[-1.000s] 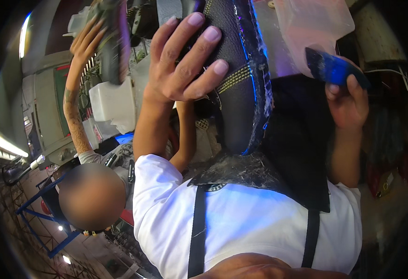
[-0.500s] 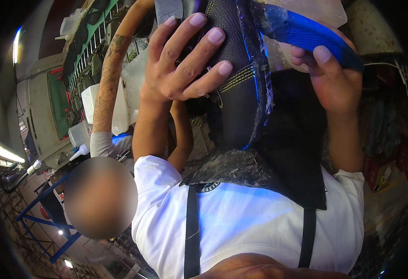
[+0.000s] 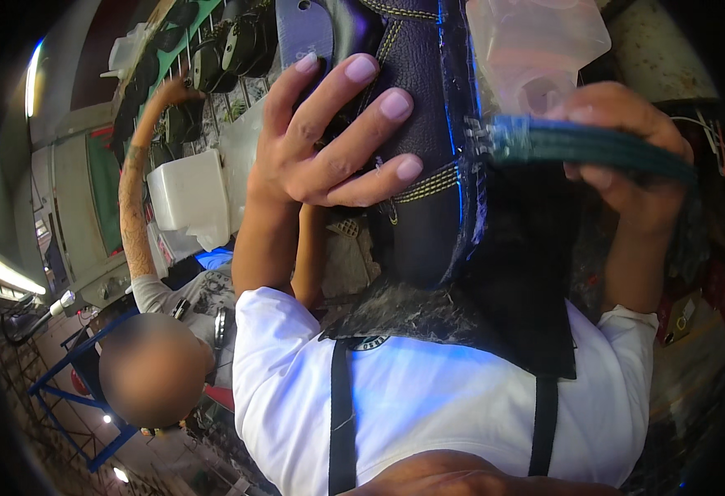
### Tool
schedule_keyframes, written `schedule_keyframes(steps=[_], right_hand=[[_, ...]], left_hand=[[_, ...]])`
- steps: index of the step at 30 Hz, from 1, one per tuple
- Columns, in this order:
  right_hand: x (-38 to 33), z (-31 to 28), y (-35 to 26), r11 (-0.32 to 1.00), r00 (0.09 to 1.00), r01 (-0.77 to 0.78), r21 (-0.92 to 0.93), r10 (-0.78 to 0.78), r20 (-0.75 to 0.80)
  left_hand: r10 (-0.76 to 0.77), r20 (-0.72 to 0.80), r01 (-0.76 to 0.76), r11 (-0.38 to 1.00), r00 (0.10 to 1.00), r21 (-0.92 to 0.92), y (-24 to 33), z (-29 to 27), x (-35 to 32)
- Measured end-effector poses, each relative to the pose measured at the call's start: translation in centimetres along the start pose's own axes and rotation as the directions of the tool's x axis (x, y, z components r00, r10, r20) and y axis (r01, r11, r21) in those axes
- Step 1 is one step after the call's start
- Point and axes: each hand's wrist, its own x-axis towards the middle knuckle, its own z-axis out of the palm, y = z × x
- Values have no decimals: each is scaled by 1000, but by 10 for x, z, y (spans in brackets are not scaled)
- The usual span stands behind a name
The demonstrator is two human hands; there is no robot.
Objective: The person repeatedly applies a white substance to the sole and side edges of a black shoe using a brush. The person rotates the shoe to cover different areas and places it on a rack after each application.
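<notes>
one shoe [image 3: 414,221], one lettered emblem [image 3: 370,342]

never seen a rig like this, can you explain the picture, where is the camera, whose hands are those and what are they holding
There is no robot here, just a person's bare hands. The camera is worn on the head and looks down, so the person's white shirt and black apron fill the lower part. Its wide fisheye lens bends straight edges.

The left hand lies with spread fingers on a black shoe with yellow stitching. The right hand grips a blue-green tool, blurred, so its exact kind is hard to tell. A pale plastic container is beyond it; what it rests on I can't make out.

The arm at the far left belongs to another person.
</notes>
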Motion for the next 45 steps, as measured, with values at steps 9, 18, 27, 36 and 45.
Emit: schedule_keyframes(steps=[9, 18, 27, 36, 45], right_hand=[[6, 7, 0, 994, 972, -97, -49, 84, -221], [15, 4, -4, 963, 959, -112, -244, 41, -280], [8, -14, -10, 979, 996, -35, -199, 50, 69], [20, -15, -2, 962, 957, 219, -163, -179, 229], [-3, -7, 3, 966, 977, -19, 256, -37, 211]], left_hand=[[28, 67, -28, 1000, 997, 4, -1, -10, 8], [43, 50, -44, 999, 998, 18, 1, -8, 6], [50, 61, -50, 999, 997, 5, 1, -9, 3], [53, 64, -53, 999, 997, -4, 1, -8, 1], [12, 48, -11, 1000, 999, -25, 0, -5, -1]])
